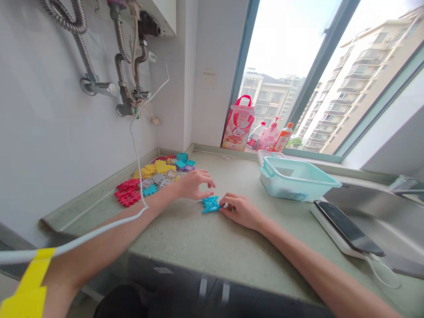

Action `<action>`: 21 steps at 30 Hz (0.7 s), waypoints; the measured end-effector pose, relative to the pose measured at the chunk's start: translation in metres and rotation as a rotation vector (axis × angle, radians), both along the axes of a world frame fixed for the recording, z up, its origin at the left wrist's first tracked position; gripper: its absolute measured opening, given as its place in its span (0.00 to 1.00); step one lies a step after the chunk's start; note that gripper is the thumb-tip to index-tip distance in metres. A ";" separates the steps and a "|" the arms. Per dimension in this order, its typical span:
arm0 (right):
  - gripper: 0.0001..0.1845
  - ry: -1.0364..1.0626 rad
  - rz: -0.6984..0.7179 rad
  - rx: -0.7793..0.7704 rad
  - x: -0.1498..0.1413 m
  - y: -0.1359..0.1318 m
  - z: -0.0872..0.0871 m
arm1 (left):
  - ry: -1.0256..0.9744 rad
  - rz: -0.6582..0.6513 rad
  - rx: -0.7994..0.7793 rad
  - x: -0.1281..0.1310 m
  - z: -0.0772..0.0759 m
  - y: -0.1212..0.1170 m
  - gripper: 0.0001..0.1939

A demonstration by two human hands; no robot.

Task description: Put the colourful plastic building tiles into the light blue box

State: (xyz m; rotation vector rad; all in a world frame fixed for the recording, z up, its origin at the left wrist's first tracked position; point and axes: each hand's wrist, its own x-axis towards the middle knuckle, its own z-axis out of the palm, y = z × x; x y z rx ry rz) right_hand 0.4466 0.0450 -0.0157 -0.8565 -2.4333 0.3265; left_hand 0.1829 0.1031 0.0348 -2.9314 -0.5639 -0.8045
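Note:
A blue interlocking toy piece (210,204) with notched edges rests on the counter in front of me. My right hand (241,211) has its curled fingers closed at the piece's right edge. Just above the left side of the piece, my left hand (195,184) is open, thumb and fingers apart, with nothing between them. Behind my left hand lies a spread of similar notched pieces: red ones (128,193), yellow ones (162,167), grey ones (159,178) and blue ones (182,158). My left forearm partly hides the near side of this spread.
A light-blue plastic basin (298,176) stands right of centre beside the steel sink (374,212). A phone (347,225) lies on a white block at the sink's edge. A white cable (141,176) hangs across my left forearm. Bottles (270,137) and a pink bag (239,126) line the window sill.

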 end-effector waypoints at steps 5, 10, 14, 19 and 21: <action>0.05 -0.005 0.001 -0.040 0.004 0.001 0.002 | 0.019 0.017 -0.102 -0.014 -0.010 -0.009 0.09; 0.03 -0.014 -0.009 -0.032 0.003 -0.001 0.004 | 0.070 0.048 -0.179 -0.017 -0.015 -0.006 0.09; 0.04 -0.009 -0.023 -0.037 0.002 -0.001 0.005 | 0.080 0.051 -0.229 -0.013 -0.019 -0.004 0.10; 0.05 -0.015 -0.028 -0.029 0.003 -0.001 0.005 | 0.108 0.083 -0.265 -0.011 -0.021 -0.001 0.13; 0.04 -0.022 -0.034 -0.029 0.003 -0.001 0.005 | 0.106 0.088 -0.280 -0.010 -0.022 0.001 0.14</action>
